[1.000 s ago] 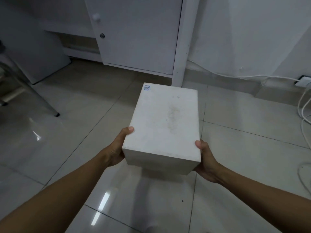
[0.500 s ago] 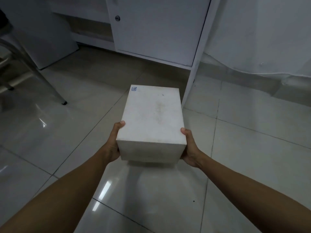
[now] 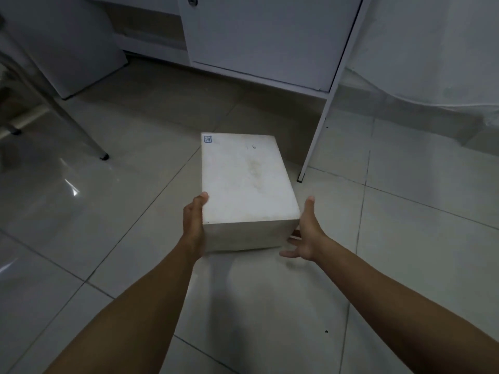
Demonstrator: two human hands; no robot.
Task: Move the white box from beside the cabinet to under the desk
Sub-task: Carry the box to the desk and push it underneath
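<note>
At far left a chair leg (image 3: 104, 157) stands on the tiled floor (image 3: 135, 211). The left hand (image 3: 193, 225) presses flat against the box's (image 3: 247, 184) left side, thumb on its top edge, apparently steadying it. The box sits low, on or just above the floor; contact cannot be told. It lies in front of the desk's cabinet (image 3: 270, 41), just left of the desk leg (image 3: 318, 136), not yet under the desk. The right hand (image 3: 305, 233) is spread loose, fingers splayed beside the box's near right corner, gripping nothing.
</note>
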